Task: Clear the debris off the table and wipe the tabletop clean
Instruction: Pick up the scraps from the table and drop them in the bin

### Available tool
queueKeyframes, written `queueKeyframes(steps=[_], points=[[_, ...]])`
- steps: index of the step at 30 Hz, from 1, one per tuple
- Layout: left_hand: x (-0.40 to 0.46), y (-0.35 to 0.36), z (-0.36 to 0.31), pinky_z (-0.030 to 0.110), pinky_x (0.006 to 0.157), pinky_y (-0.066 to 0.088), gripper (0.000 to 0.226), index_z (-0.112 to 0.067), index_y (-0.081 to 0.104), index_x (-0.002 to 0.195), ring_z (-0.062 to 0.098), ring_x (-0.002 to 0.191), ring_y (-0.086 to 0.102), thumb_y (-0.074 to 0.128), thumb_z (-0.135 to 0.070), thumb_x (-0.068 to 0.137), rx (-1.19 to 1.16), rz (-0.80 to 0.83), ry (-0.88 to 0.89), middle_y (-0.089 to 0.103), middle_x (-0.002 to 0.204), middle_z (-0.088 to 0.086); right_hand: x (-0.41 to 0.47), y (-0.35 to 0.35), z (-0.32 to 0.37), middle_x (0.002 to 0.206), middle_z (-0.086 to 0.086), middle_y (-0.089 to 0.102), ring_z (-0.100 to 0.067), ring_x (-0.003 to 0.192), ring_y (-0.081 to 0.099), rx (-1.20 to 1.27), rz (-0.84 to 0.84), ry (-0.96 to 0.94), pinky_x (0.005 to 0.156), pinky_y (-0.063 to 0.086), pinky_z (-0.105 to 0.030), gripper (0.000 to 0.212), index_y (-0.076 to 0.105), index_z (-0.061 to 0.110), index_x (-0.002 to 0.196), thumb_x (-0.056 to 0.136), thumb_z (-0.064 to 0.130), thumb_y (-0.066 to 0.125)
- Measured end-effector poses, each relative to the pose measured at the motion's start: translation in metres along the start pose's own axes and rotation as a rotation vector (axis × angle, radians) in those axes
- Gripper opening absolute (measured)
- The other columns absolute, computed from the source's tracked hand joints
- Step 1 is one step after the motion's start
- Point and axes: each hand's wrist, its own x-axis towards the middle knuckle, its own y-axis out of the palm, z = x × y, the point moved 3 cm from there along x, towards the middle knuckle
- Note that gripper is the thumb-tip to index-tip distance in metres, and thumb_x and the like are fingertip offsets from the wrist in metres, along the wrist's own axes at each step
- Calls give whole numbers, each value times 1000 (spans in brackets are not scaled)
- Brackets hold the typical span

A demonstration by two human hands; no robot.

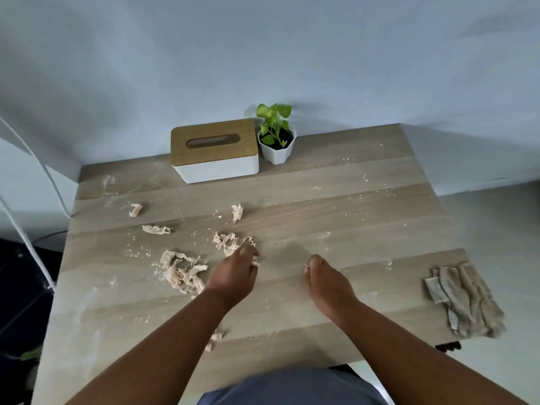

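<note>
Far to the left of my fingers, small torn scraps [136, 209] of pale debris lie on the wooden table [336, 200], and another strip [156, 229] lies a little nearer. Just left of my left hand [233, 276] there is the biggest shredded pile [182, 271], with crumbs around it. My left fingers [248, 254] are curled down on a smaller clump [229, 242] and they grip its near edge. Beyond them one more scrap [237, 212] lies apart. At the far edge stand a tissue box [214, 150] and a potted plant [277, 135], touching side by side. My right hand [325, 280] rests on the table with the fingers [314, 263] pinched closed on a tiny pale bit [306, 267]. Well to the right of it, a folded cloth [464, 299] lies at the table's right edge.
</note>
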Motion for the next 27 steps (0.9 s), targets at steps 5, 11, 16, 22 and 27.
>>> queueKeyframes(steps=[5,11,16,22,27], points=[[12,-3,-3,40,65,43,34,-11,52,97,43,88,64,56,-44,103,-51,-11,-5,67,92,14,-2,-21,-3,86,-2,62,-23,77,62,333,-110,125,65,39,-30,7,50,16,103,101,12,45],[25,8,-23,36,62,29,39,-20,41,78,36,72,54,53,-48,103,-200,-29,-58,49,71,3,-10,-32,-11,95,2,60,-14,88,55,486,-210,217,73,33,-21,18,61,8,114,107,18,49],[31,21,-50,36,54,27,54,-22,35,69,7,49,41,48,-67,96,-260,-28,-97,43,52,-4,-27,-42,-18,72,13,53,-1,63,49,501,-272,275,56,34,-11,21,59,13,100,109,29,48],[27,36,-87,36,54,28,52,-12,40,69,14,53,35,40,-55,99,-860,-33,-196,38,59,-1,-50,-51,-31,66,-7,54,-20,60,54,717,-282,428,63,51,-36,54,53,9,81,106,55,40],[35,44,-113,25,48,24,26,-15,43,71,17,53,31,42,-9,96,-980,68,-332,36,62,5,-66,-57,-43,53,-3,50,-15,42,52,951,-303,492,47,48,-30,58,51,6,83,102,60,45]])
